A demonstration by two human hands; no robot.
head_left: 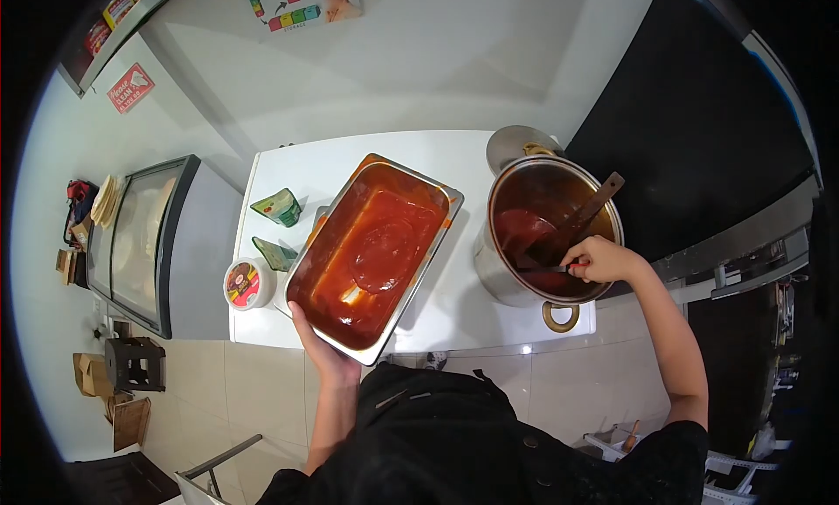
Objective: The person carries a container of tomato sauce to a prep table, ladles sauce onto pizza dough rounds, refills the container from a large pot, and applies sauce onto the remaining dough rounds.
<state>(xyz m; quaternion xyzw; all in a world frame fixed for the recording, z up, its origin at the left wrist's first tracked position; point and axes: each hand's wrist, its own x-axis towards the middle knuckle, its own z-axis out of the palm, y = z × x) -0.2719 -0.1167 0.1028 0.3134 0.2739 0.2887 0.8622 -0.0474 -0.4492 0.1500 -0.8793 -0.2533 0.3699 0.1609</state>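
Note:
My left hand (325, 346) grips the near left corner of a deep rectangular steel pan (453, 199), its thumb at the rim and its other fingers hidden below. Thick red sauce (384, 252) covers the pan's bottom and smears its walls. My right hand (599, 262) is closed around the red and black handle of a utensil (546, 269) reaching into a tall steel pot (498, 273). The working end of that utensil cannot be made out. Red sauce (524, 230) shows inside the pot, and a brown wooden paddle (607, 189) leans against its far right rim.
Two green pouches (280, 206) and a white tub (249, 284) with a printed lid stand left of the pan on the white table (454, 326). Behind the pot is a steel lid (516, 144). A glass-topped freezer (166, 243) stands left, a black panel (699, 112) right.

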